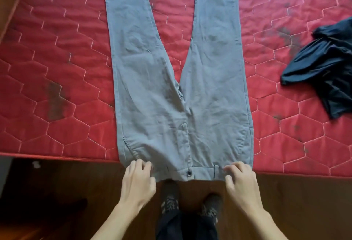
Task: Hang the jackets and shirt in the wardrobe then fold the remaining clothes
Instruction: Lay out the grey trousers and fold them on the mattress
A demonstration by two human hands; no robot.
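- Red quilted mattress [57, 87] sits low over a dark wooden floor [76, 192].
- Grey trousers [181, 106] lie flat on it, front side up. The legs run far and splay apart. The waistband is at the near edge, just overhanging it, with its button [188, 173] showing.
- Left hand [137, 180]: fingers curled, pinching the waistband's left corner.
- Right hand [242, 180]: fingers curled over the waistband's right end, thumb under the edge, gripping it.
- Crumpled dark garment [323, 68] lies on the mattress far right, well apart from the trousers.
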